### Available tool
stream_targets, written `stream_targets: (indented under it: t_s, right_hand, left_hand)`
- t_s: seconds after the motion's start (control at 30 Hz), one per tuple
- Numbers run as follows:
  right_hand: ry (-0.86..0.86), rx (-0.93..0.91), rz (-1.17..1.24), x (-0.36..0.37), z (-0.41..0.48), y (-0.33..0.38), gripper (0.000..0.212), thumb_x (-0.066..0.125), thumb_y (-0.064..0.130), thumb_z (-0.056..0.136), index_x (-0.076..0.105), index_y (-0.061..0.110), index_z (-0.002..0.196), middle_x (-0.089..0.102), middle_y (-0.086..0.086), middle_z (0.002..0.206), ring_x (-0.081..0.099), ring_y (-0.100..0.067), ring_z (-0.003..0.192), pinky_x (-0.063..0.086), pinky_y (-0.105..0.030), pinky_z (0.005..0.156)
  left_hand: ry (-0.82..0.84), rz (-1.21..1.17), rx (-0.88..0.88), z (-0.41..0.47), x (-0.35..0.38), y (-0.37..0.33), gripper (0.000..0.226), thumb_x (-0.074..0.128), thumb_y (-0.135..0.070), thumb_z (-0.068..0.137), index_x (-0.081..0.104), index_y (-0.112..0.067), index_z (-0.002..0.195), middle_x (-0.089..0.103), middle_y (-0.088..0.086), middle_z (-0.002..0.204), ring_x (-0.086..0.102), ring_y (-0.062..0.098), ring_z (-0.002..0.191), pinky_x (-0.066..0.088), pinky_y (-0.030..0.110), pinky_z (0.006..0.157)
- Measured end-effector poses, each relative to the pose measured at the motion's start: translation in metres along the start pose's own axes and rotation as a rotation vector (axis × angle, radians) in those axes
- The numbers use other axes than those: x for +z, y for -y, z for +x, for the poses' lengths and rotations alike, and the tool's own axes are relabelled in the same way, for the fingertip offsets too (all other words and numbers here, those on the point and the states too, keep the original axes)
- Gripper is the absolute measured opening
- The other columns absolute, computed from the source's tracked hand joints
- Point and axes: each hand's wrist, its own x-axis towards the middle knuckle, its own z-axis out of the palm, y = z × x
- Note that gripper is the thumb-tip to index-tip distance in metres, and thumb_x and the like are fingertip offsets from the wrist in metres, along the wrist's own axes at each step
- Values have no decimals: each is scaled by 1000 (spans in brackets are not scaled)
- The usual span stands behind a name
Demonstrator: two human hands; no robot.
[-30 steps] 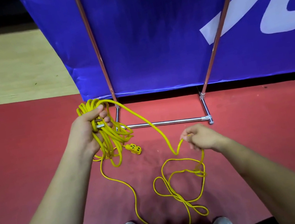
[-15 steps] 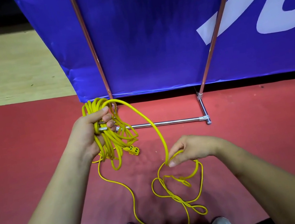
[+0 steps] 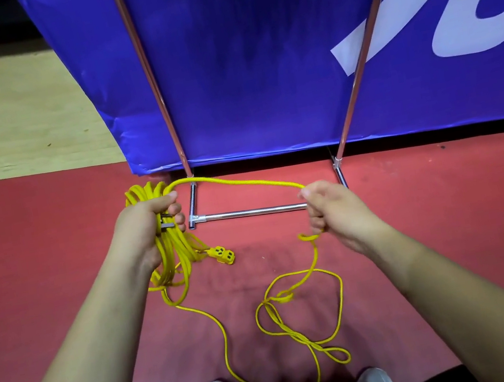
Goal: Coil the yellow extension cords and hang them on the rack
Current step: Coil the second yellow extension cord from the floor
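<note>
Hands (image 3: 146,229) (image 3: 331,210) — two — grip one yellow cord (image 3: 235,182).

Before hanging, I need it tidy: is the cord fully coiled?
Partly: left hand holds the coil; loose cord lies on the floor.

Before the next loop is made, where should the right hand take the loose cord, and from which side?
Probably the cord just below the right hand, above the tangle, coming from above: it hangs straight there, while lower loops cross.
</note>
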Motion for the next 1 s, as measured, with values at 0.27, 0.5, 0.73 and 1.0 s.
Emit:
stream_targets:
  t_s: [0.27, 0.5, 0.73, 1.0]
  right_hand:
    - [-358, -312, -505, -26, 16, 3, 11, 58, 11, 94, 69, 13, 91, 55, -7, 69, 44, -8, 53, 38, -10, 44]
    - [-174, -149, -290, -21, 24, -9, 15, 52, 5, 96, 65, 12, 97, 49, 1, 63, 39, 1, 43, 34, -17, 45]
    - [-20, 34, -399, -32, 24, -43, 18, 68, 9, 88, 56, 11, 75, 54, -4, 60, 46, -11, 53, 37, -23, 53]
    - [12, 345, 22, -34, 22, -75, 13, 58, 17, 95, 50, 18, 86, 69, -7, 82, 66, -18, 74, 44, -33, 77]
  left_hand:
    - [497, -92, -241, -27, 14, -1, 24, 77, -10, 63, 55, -10, 74, 44, -2, 54, 44, 11, 43, 42, 24, 45]
    - [531, -200, -128, -31, 34, 5, 30, 80, -13, 58, 60, -7, 80, 50, -1, 57, 50, 12, 48, 46, 24, 49]
    - [501, -518, 68, -19, 29, -3, 14, 65, -11, 73, 51, -13, 75, 45, -7, 56, 43, 6, 46, 42, 21, 51]
    - [422, -549, 131, -19, 23, -7, 16, 43, -12, 89, 49, -14, 74, 43, -8, 56, 42, 5, 45, 40, 19, 50]
